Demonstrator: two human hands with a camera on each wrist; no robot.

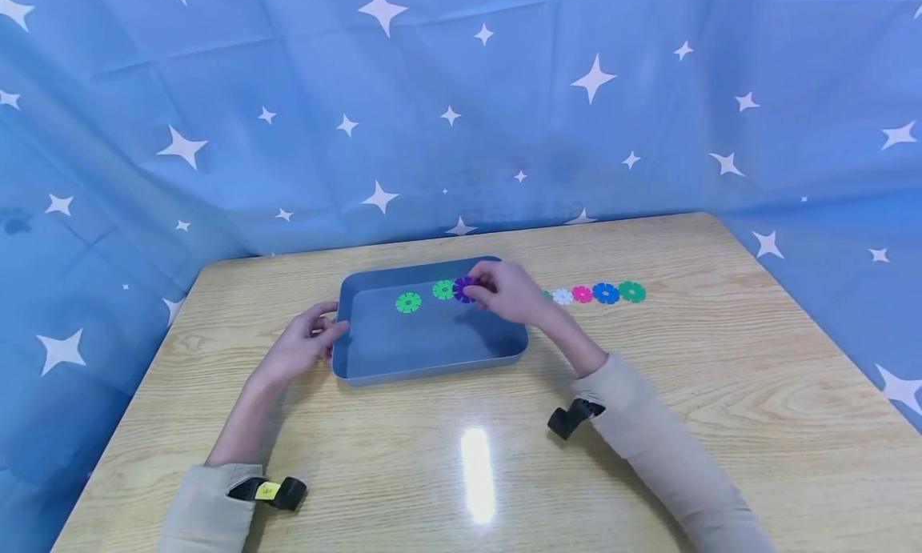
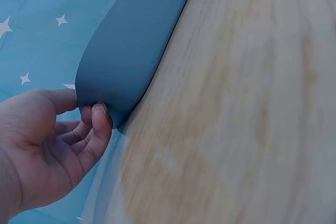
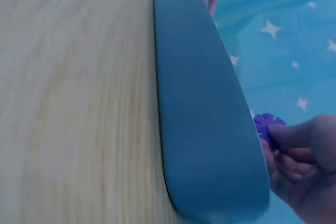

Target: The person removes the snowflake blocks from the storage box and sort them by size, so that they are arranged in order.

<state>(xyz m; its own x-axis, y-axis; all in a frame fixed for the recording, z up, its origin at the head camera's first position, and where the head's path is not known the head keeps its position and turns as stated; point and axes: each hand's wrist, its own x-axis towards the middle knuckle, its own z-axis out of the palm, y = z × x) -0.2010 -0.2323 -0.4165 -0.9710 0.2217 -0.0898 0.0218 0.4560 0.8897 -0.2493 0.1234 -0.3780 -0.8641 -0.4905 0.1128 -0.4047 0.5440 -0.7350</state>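
A blue-grey rectangular tray [image 1: 403, 349] lies on the wooden table. My left hand [image 1: 302, 341] grips its left rim between thumb and fingers, which the left wrist view shows at the tray's corner [image 2: 121, 51]. Over the tray's right part, my right hand [image 1: 507, 290] pinches a purple notched plastic disc [image 1: 464, 290]. The same purple disc [image 3: 269, 128] shows between thumb and fingers in the right wrist view. Inside the tray are two bright green notched discs, one green disc [image 1: 408, 302] farther left and another green disc [image 1: 442, 290] beside the purple one.
Right of the tray, a row of notched discs lies on the table [image 1: 720, 361]: a white disc [image 1: 563, 297], a pink disc [image 1: 583, 294], a blue disc [image 1: 606, 294] and a green disc [image 1: 632, 291]. Another green one is partly hidden by my right wrist. A starry blue curtain [image 1: 504, 137] hangs behind.
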